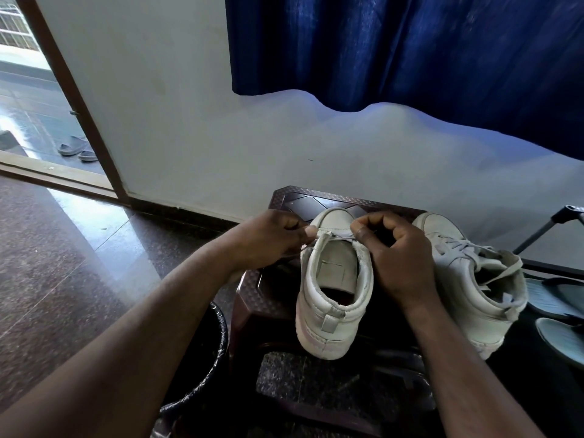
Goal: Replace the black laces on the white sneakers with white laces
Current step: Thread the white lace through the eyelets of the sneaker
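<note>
your left hand (271, 238) and right hand (395, 257) each pinch a white lace (339, 238), one on either side of the near sneaker (335, 298), fingers curled tight on it. the lace spans only the eyelet pair nearest the toe. the other eyelets look bare and the tongue is exposed. holding both sides at once is probably to even the two ends before crossing up.

the sneaker sits mid-stool (316, 197), toe toward the far edge, so the eyelets face up within your reach. its heel seems to hang over the near edge. the second sneaker (467, 279) is at the stool's right edge, just beside the first. it's already threaded in white, with loose ends lying over the collar. no black lace in view.

judgement: one shoe done, this one just started. next, cross the ends and feed the next pair, keeping lengths matched. risk: a hard tug could tip the shoe off the near edge.

a bin (205, 358) stands on the floor left of the stool.
</note>
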### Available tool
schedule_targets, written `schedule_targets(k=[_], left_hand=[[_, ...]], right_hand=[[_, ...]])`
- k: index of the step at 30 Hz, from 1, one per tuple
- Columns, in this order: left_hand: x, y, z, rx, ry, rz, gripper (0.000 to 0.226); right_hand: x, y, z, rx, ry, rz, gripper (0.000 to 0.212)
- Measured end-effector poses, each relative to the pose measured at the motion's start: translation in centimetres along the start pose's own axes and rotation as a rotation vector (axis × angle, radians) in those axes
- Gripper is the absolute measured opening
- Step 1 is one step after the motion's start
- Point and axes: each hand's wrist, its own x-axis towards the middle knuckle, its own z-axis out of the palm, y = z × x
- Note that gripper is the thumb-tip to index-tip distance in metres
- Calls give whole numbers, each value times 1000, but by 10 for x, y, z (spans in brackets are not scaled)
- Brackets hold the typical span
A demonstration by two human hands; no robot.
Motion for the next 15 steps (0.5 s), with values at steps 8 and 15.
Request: schedule_targets(k=[8,15], left_hand=[[-1,11,6,278,32,-39,16],[-1,12,6,581,97,-35,14]], right_hand=[[1,5,-3,59,-78,59,5],[1,5,-3,12,-87,51,6]])
